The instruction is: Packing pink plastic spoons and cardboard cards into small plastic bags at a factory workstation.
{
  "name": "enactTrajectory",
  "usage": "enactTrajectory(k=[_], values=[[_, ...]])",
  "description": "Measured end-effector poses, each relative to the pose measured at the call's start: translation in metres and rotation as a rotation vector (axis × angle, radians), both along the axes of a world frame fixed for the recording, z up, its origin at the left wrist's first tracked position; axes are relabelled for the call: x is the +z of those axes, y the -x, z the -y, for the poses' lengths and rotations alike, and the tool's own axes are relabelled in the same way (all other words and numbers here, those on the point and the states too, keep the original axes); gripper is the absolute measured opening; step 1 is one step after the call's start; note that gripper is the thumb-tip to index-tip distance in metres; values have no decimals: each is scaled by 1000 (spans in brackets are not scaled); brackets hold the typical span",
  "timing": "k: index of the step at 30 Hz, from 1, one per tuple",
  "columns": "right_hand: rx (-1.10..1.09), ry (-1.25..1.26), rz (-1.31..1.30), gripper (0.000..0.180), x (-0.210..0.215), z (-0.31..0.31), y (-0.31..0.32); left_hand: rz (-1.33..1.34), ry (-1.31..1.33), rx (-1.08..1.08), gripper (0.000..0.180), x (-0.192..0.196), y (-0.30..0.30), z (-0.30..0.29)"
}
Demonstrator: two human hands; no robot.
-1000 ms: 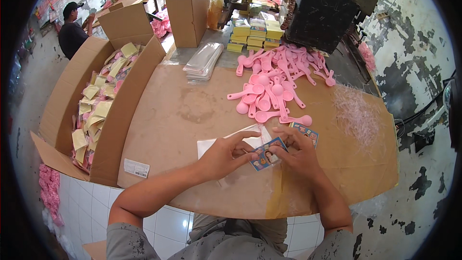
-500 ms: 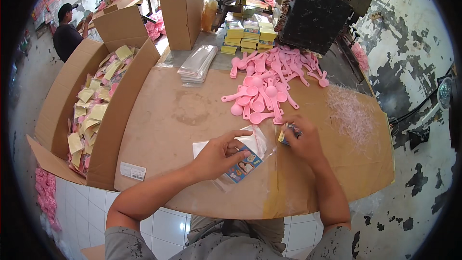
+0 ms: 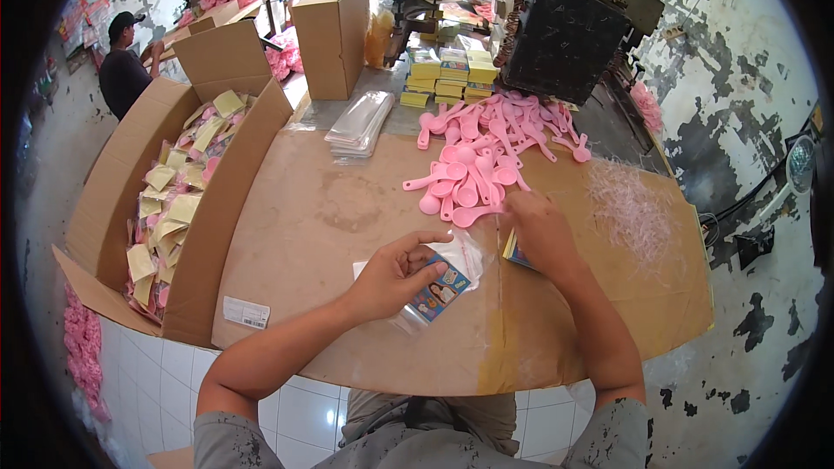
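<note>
My left hand (image 3: pixel 401 280) is closed on a clear plastic bag (image 3: pixel 412 320) with a blue printed card (image 3: pixel 441 288) inside, thumb lying over the card. Beneath it are more clear bags (image 3: pixel 470 254), flat on the cardboard-covered table. My right hand (image 3: pixel 546 230) is at the near edge of a heap of pink measuring scoops (image 3: pixel 465 161). Its curled fingers meet the handle end of a pink scoop (image 3: pixel 469 215); the fingertips are partly hidden. Under that hand, a small stack of blue cards with yellowish edges (image 3: pixel 514 252) shows in part.
An open carton (image 3: pixel 221 217) of packed bags stands at left. Farther back are a pile of clear bags (image 3: pixel 360 122), an upright carton (image 3: pixel 330 39), card stacks (image 3: pixel 439 74) and a black machine (image 3: pixel 565 35). Clear plastic shreds (image 3: pixel 634 208) lie at right. Other people work beyond.
My right hand has moved slightly up and away from the card stack, to the scoops' handles. The left hand still holds the bag and card, tilted a little differently.
</note>
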State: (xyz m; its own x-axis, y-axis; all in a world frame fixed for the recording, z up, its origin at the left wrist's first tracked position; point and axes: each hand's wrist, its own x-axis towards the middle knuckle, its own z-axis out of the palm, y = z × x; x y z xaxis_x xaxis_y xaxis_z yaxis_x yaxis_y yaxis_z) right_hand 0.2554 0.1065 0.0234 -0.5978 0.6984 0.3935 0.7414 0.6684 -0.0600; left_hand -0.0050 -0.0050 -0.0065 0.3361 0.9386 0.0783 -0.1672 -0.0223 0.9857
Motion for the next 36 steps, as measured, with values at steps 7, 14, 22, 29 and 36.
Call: enactTrajectory(k=[7,14,22,29,36], values=[[165,419,-937,28,20,48,16,36,13,22,46,6,-1,2],[142,554,-1237,38,12,51,24,-91,77,-14,46,10,-6,5],[223,706,-1210,34,-7,63,31,-97,66,-30,37,2,-9,6],[503,476,-645,21,-13,50,25,37,113,-8,36,4,-3,2],[-202,360,-412,15,11,-12,-24,-12,119,-26,34,11,-4,2]])
